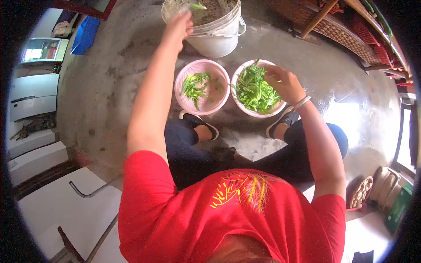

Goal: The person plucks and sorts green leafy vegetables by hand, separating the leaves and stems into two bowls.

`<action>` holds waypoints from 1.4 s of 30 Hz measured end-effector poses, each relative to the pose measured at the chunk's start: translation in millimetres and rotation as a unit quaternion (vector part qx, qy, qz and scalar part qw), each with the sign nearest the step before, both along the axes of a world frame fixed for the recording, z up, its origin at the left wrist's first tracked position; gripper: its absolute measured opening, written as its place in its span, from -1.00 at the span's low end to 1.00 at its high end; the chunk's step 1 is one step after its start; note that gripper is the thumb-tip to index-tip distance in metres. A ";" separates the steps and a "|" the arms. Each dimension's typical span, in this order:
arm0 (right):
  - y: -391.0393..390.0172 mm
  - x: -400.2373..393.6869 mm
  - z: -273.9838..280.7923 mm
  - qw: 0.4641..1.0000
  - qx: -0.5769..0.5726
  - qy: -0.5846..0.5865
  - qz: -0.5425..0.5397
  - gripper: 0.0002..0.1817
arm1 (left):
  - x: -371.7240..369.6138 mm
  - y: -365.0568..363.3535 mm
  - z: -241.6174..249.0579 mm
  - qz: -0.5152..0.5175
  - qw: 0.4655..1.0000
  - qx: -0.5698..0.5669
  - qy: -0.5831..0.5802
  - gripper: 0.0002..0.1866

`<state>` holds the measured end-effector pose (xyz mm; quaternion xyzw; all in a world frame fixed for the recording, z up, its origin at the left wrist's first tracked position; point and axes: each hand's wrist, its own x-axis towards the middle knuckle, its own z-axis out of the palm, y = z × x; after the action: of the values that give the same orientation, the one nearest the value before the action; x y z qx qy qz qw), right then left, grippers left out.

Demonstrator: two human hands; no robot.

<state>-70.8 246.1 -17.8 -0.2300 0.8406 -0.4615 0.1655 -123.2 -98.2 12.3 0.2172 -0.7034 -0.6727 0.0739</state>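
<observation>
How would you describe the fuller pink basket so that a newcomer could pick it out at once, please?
Start at the white bucket at the top of the concrete floor. Just below it sit two pink baskets side by side. The one meant is the right basket, under the right hand; it is heaped with greens, while the left basket holds only a few sprigs.

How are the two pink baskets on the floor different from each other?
The left basket holds only a few greens; the right basket is heaped with them. The right hand reaches into the right basket; no hand touches the left one. Both are round, pink, and side by side.
</observation>
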 end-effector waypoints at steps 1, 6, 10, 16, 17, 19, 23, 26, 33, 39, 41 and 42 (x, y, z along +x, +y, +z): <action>-1.7 1.8 5.5 1.000 -0.007 -0.001 0.009 -0.62 | 9.1 -5.2 -22.2 -0.018 0.999 0.001 -0.042 -0.67; -12.8 15.5 19.0 0.999 -0.007 -0.020 0.042 -0.68 | 69.8 -55.7 -184.6 -0.093 0.961 -0.033 -0.257 -0.72; -20.6 17.2 18.8 0.998 0.024 -0.034 0.043 -0.67 | 122.0 -90.5 -296.2 -0.027 0.865 -0.351 -0.359 -0.63; -25.0 11.4 17.5 0.992 0.042 -0.106 0.062 -0.69 | 124.6 -80.0 -308.5 -0.015 0.847 -0.408 -0.341 -0.59; -26.8 9.8 19.9 0.990 0.041 -0.119 0.064 -0.68 | 115.9 -65.8 -283.7 -0.026 0.829 -0.430 -0.357 -0.59; -27.0 7.2 17.6 0.988 0.029 -0.128 0.077 -0.67 | 109.5 -54.7 -287.8 -0.019 0.804 -0.469 -0.364 -0.58; -30.0 3.0 15.2 0.981 0.053 -0.168 0.077 -0.65 | 112.5 -51.6 -323.4 -0.028 0.765 -0.526 -0.371 -0.57; -29.1 0.4 12.5 0.980 0.044 -0.173 0.081 -0.65 | 99.8 -49.1 -290.6 -0.127 0.738 -0.523 -0.406 -0.58; -33.0 1.1 14.1 0.976 0.038 -0.195 0.088 -0.64 | 81.6 -67.7 -314.9 -0.110 0.797 -0.462 -0.372 -0.61; -34.9 1.9 11.3 0.977 0.038 -0.188 0.091 -0.64 | 77.6 -48.1 -348.3 -0.185 0.774 -0.545 -0.262 -0.53; -35.2 2.3 11.0 0.978 0.035 -0.184 0.093 -0.64 | 71.0 -25.4 -319.6 -0.204 0.758 -0.525 -0.330 -0.56; -35.4 2.5 10.5 0.978 0.032 -0.181 0.095 -0.64 | 71.5 -23.9 -321.1 -0.239 0.744 -0.529 -0.332 -0.59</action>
<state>-68.3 210.8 -7.3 -0.2159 0.7853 -0.4510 0.3651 -51.7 -122.1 -308.8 0.1775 -0.9553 -0.0738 -0.2246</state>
